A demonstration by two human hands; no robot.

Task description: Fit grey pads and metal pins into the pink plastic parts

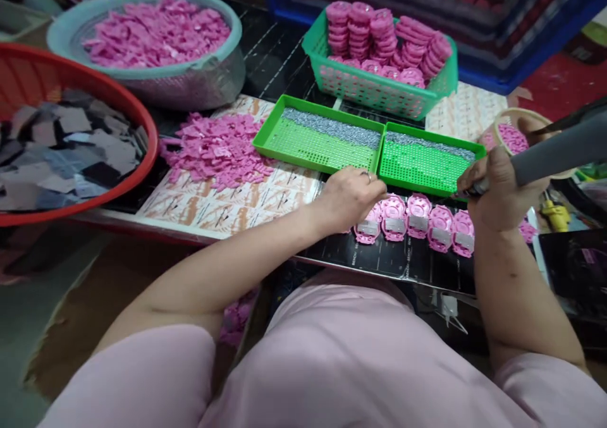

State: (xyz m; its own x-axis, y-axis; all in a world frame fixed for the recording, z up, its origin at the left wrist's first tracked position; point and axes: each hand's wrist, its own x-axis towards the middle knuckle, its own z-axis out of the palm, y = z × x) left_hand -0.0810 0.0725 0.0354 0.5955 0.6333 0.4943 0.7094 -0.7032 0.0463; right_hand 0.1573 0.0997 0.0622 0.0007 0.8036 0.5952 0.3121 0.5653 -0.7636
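Note:
My left hand (351,199) is at the near edge of the left green tray (318,138), fingers curled together and pointing down. Whatever it may pinch is hidden under the fingers. My right hand (496,194) is wrapped round a grey cylindrical electric screwdriver (564,146), whose narrow end points left by the right green tray (429,161). Between my hands lies a row of pink watch-shaped cases (393,218) with grey rectangular plates; my left hand partly covers the row's left end. Small silvery pieces, apparently screws (332,126), line the far side of both trays.
Loose pink parts (220,150) are heaped left of the trays. Behind stand a tub of pink parts (147,67) and a green basket (379,90) of stacked pink cases. A red basket (137,181) of flat grey pieces is far left. A round container (526,117) stands right.

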